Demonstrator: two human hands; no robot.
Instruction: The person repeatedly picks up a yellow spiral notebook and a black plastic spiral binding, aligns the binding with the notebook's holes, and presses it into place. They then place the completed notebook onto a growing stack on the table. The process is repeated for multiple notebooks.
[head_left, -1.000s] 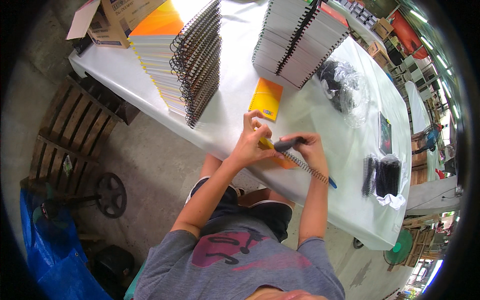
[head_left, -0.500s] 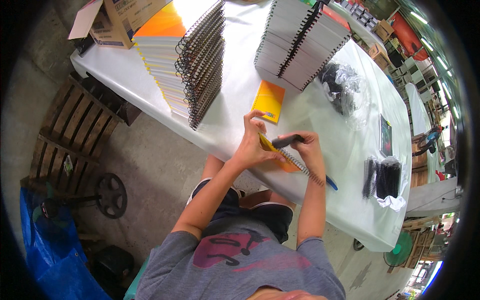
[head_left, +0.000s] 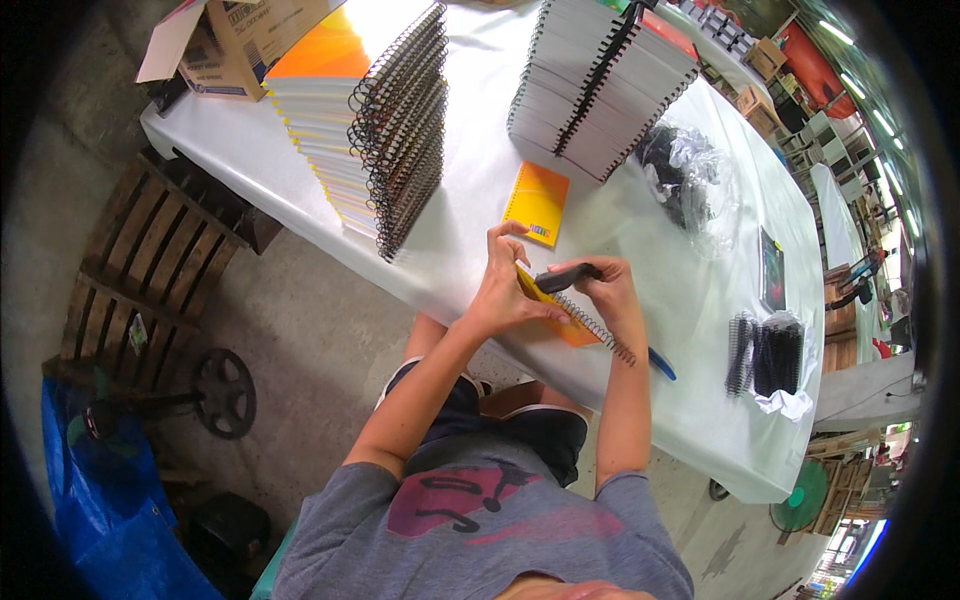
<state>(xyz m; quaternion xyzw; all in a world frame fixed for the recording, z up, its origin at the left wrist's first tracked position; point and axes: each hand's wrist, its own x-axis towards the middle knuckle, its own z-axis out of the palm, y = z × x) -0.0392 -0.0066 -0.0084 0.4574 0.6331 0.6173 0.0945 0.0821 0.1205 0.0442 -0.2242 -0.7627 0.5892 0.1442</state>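
At the near edge of the table, my left hand (head_left: 497, 296) grips a yellow-orange notebook (head_left: 578, 333), thumb on one side and fingers on the other. A dark spiral coil (head_left: 597, 328) runs along the notebook's edge, and its free end sticks out toward my right wrist. My right hand (head_left: 615, 292) is closed around a black tool (head_left: 568, 277) whose end meets the upper end of the coil; its exact kind is unclear. Just beyond my left fingers lies another yellow-orange spiral notebook (head_left: 538, 203), flat on the table.
A tall stack of coil-bound notebooks (head_left: 330, 130) stands at the left, another stack (head_left: 590, 100) at the far middle. Plastic wrapping (head_left: 695, 185), a dark booklet (head_left: 772, 268), black coils (head_left: 777, 358) and a blue pen-like item (head_left: 661, 364) lie to the right on the white-covered table (head_left: 730, 430).
The black tool in my right hand has shifted slightly left along the coil's upper end. My left hand and the notebook have barely moved.
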